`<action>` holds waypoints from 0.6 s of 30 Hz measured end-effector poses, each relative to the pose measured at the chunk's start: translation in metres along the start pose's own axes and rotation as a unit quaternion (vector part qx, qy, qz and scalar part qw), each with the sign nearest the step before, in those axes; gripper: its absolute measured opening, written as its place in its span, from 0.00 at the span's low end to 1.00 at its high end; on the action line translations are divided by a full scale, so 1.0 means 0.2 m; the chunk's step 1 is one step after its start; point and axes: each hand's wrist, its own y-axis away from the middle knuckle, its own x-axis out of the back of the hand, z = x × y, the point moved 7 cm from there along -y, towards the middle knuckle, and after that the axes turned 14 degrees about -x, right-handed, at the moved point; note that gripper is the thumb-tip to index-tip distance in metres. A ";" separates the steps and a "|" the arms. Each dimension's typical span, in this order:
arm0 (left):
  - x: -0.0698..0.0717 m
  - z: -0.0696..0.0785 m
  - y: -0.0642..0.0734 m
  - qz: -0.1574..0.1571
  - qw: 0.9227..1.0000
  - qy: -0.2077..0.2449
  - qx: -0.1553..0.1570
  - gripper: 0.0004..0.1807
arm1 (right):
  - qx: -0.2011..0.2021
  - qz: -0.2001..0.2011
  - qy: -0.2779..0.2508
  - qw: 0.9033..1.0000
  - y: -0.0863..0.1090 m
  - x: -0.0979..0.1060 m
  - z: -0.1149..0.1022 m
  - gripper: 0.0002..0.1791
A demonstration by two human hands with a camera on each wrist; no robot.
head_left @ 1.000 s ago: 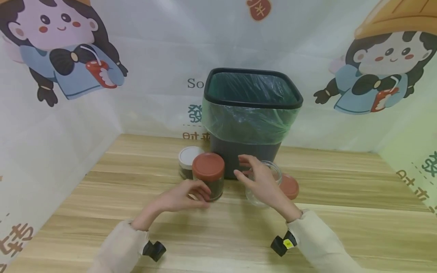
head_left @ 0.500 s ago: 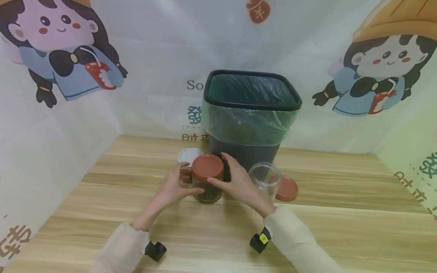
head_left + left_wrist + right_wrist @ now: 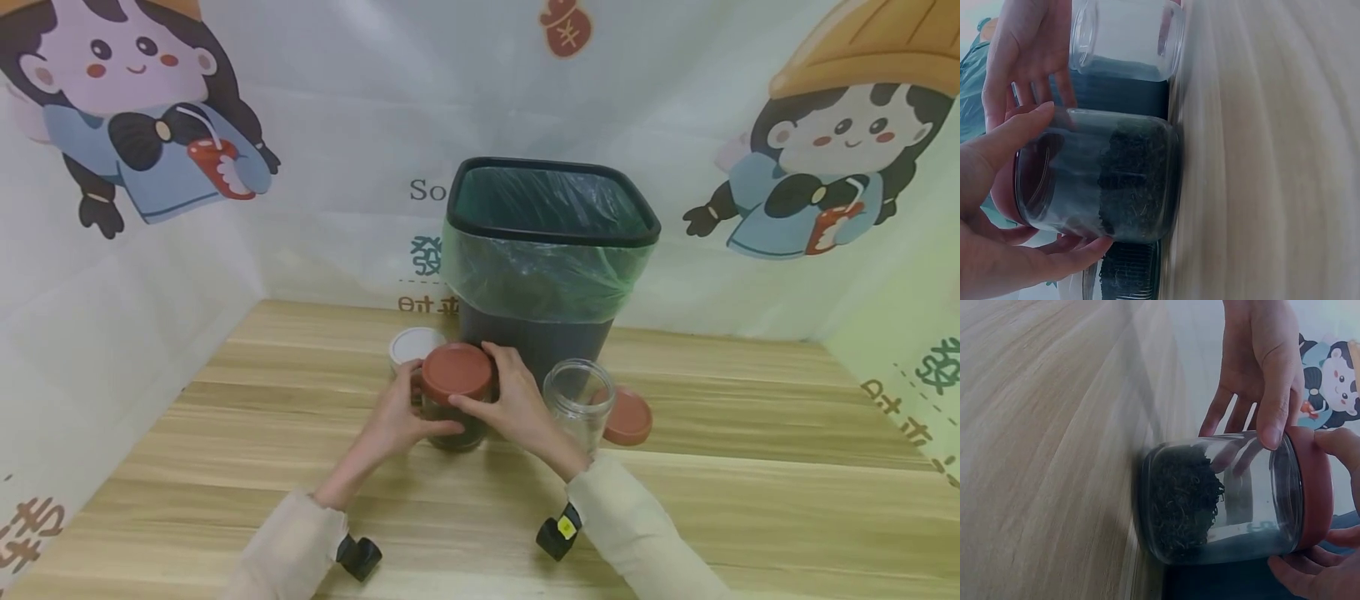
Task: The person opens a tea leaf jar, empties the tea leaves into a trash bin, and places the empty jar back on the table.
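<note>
The wooden table (image 3: 187, 467) runs toward both lower corners of the head view, the bin (image 3: 536, 333) standing close behind the upright jar (image 3: 1100, 175) near centre. The left hand (image 3: 397, 417) curls round it, the right hand (image 3: 517, 408) grips its red lid (image 3: 456, 371); the wrist views reveal dark shreds (image 3: 1182, 497) inside, unclear from the head.

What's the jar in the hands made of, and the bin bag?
The jar looks like clear, glossy glass, maybe plastic: it shines and shows dark bits inside. The green bag seems thin, shiny plastic film: it's wrinkled and see-through.
</note>
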 end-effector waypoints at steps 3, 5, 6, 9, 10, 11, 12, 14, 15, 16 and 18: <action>-0.01 0.01 0.00 -0.004 1.000 -0.004 0.003 0.48 | -0.016 -0.004 0.007 1.000 0.01 0.00 0.02 0.43; -0.02 0.01 0.00 -0.009 1.000 0.002 0.008 0.48 | -0.028 -0.009 0.007 1.000 0.02 -0.01 0.03 0.45; -0.03 0.01 0.01 -0.010 1.000 0.005 0.010 0.49 | -0.032 -0.012 0.006 0.999 0.02 -0.01 0.03 0.45; -0.04 0.00 0.01 -0.019 1.000 0.016 0.009 0.49 | -0.035 -0.020 0.003 0.999 0.03 -0.01 0.04 0.46; -0.04 0.00 0.01 -0.023 0.999 0.021 0.006 0.50 | -0.033 -0.022 0.001 0.999 0.04 -0.01 0.04 0.46; -0.05 0.01 0.01 -0.028 0.999 0.024 -0.002 0.50 | -0.030 -0.024 0.000 0.999 0.04 -0.01 0.03 0.47; -0.05 0.01 0.01 -0.033 0.999 0.025 -0.011 0.50 | -0.028 -0.026 0.000 0.999 0.05 -0.01 0.03 0.47; -0.06 0.01 0.00 -0.042 0.998 0.032 -0.027 0.49 | -0.023 -0.027 -0.002 0.999 0.06 -0.01 0.03 0.48; -0.06 0.01 0.00 -0.047 0.998 0.038 -0.034 0.49 | -0.020 -0.027 -0.002 0.999 0.06 -0.01 0.03 0.48; -0.07 0.01 0.00 -0.051 0.997 0.040 -0.038 0.48 | -0.019 -0.026 -0.003 0.999 0.06 -0.01 0.03 0.48; -0.08 0.00 0.01 -0.058 0.997 0.049 -0.034 0.47 | -0.015 -0.024 -0.004 1.000 0.07 0.00 0.03 0.48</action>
